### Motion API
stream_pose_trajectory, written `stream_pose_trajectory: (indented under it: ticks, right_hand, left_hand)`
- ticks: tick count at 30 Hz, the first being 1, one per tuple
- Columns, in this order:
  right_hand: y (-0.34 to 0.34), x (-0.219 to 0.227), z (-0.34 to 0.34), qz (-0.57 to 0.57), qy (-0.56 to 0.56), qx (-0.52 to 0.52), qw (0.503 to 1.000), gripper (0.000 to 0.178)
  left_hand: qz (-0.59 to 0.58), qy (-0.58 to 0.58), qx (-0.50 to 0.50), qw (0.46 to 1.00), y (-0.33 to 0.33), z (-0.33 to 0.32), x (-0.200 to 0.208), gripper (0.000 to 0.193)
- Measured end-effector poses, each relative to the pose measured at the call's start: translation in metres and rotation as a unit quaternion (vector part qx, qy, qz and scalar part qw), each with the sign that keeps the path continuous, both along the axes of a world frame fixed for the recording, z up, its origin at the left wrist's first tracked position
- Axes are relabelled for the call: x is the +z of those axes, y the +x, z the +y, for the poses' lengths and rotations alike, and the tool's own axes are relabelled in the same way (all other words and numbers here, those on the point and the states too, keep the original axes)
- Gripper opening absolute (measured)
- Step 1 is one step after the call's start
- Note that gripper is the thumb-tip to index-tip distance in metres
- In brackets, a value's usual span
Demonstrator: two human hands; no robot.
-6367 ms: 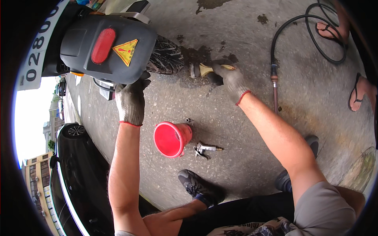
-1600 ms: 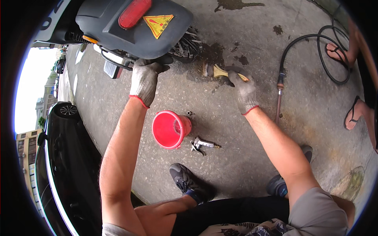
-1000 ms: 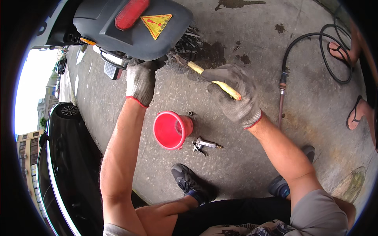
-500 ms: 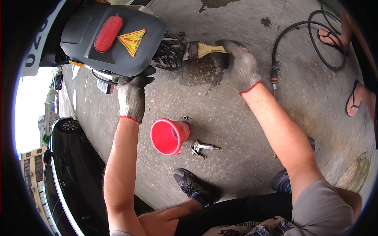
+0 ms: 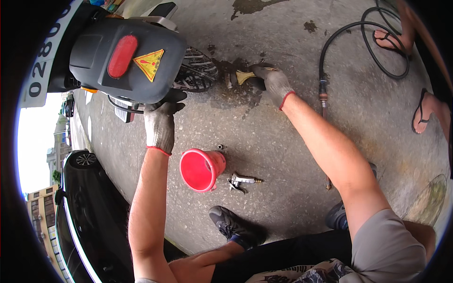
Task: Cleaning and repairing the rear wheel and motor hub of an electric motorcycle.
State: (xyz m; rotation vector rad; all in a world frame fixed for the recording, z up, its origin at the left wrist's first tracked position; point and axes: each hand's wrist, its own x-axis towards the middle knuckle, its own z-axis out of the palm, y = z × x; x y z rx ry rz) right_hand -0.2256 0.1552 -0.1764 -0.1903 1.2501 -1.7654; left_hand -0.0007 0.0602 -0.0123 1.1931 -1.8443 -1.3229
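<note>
A brush with a yellowish handle (image 5: 243,77) is in my right hand (image 5: 273,82), whose grey knit glove has a red cuff. Its dark bristle end is tilted toward the ground, a short way right of the black tyre (image 5: 197,70), which has whitish smears on its tread. My left hand (image 5: 159,123), gloved the same way, grips the lower edge of the dark grey rear mudguard (image 5: 165,70). Its dark-coated fingers are partly hidden under that edge. The mudguard carries a red oval reflector (image 5: 122,56) and a yellow warning triangle (image 5: 150,65).
A red bucket (image 5: 200,170) stands before me, beside a metal spray gun (image 5: 243,181) and a small metal fitting (image 5: 221,147). At the right, a black hose (image 5: 322,56) ends in a long lance. Another person's sandalled feet (image 5: 389,40) are far right; a black car (image 5: 94,212) is left.
My right hand has drawn the brush away from the tyre and lower toward the wet ground. My left hand keeps its hold on the mudguard. The view has shifted slightly.
</note>
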Motion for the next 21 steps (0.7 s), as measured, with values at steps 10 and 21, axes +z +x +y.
stream_pose_trajectory:
  ticks: [10, 21]
  right_hand:
    - [-0.046, 0.120, -0.010, 0.211, -0.222, 0.051, 0.950, 0.026]
    - [0.035, 0.017, 0.017, -0.002, -0.048, -0.051, 0.998, 0.021]
  left_hand:
    - [-0.028, 0.042, -0.033, 0.998, 0.001, -0.002, -0.012, 0.038]
    - [-0.018, 0.034, -0.030, 0.999, -0.008, 0.001, -0.010, 0.035]
